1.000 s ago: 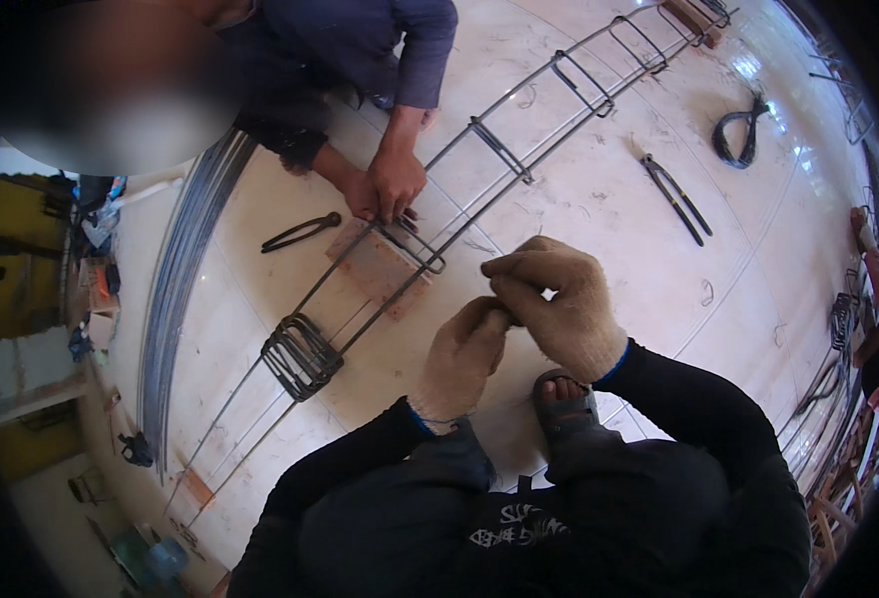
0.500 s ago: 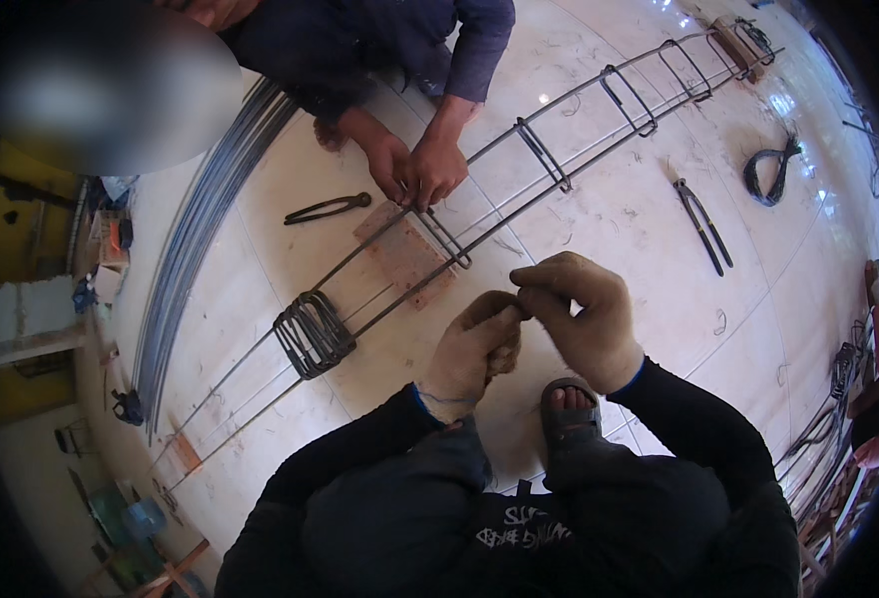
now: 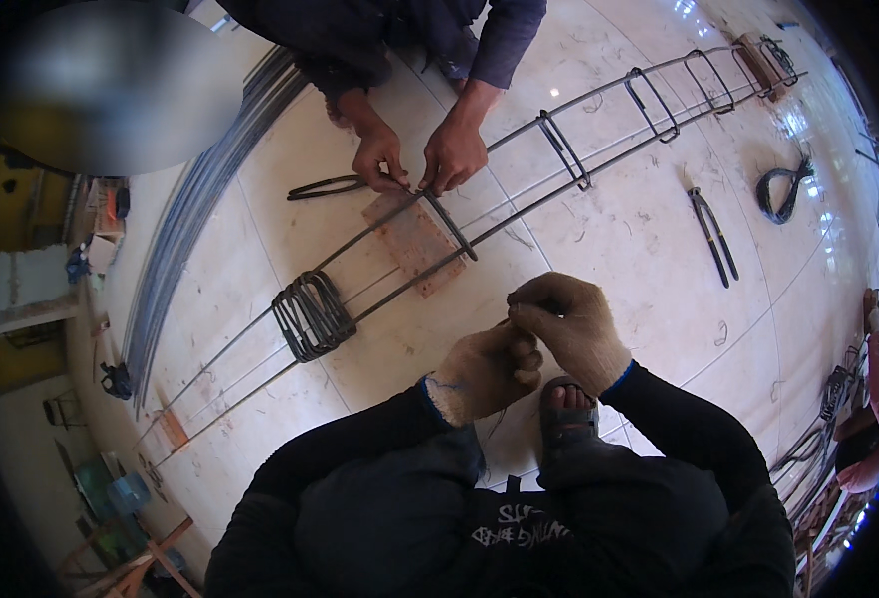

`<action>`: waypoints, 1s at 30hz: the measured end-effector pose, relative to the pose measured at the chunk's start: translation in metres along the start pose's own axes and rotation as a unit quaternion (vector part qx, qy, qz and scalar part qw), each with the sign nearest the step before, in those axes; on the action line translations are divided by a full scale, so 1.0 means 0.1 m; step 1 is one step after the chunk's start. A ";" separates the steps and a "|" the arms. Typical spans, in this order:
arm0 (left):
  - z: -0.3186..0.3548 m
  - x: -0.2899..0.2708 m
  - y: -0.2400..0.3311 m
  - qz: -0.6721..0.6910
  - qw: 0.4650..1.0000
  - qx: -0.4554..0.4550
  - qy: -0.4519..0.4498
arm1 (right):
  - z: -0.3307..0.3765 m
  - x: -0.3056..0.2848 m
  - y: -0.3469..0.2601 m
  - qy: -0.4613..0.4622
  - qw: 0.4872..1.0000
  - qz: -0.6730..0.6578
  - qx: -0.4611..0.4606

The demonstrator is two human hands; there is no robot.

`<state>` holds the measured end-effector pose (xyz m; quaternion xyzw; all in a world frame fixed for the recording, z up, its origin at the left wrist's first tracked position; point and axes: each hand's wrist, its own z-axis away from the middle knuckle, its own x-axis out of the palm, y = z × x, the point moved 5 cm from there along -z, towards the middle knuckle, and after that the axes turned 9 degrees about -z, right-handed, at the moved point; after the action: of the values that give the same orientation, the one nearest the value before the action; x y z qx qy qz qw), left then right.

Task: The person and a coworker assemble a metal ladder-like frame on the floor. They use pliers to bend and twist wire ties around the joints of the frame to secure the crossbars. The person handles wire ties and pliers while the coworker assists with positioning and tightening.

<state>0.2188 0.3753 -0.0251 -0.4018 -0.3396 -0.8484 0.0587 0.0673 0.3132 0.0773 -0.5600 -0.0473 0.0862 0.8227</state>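
1. The tiled floor (image 3: 649,259) carried a long rebar cage (image 3: 519,204) that ran from its lower-left area to its upper-right corner.
2. A bundle of stirrups (image 3: 310,314) sat bunched on the cage, left of a flat brick (image 3: 417,242) lying beneath the bars.
3. A co-worker's hands (image 3: 414,157) gripped one stirrup at the far side of the cage.
4. The gloved left hand (image 3: 484,371) was curled nearly closed, fingertips pinched; a thin wire (image 3: 496,419) hung below it, barely discernible.
5. The gloved right hand (image 3: 571,329) was closed, touching the left hand's fingertips; its contents could not be determined.
6. Pincers (image 3: 713,234) lay near the floor's right edge.
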 end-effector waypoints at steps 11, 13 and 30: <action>0.05 0.10 0.12 0.321 0.941 -0.086 -0.061 | -0.13 0.15 0.29 0.012 0.987 -0.091 0.132; 0.10 0.06 0.05 0.226 0.965 -0.115 0.073 | -0.18 0.12 0.28 0.004 0.989 -0.071 0.130; 0.20 -0.20 0.70 -0.308 0.851 0.130 0.404 | -0.43 0.25 0.40 -0.014 0.983 -0.107 0.151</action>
<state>0.2712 0.3305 0.0064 0.1130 -0.4997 -0.8585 -0.0223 0.0956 0.2930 0.0240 -0.4197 -0.1047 0.0119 0.9015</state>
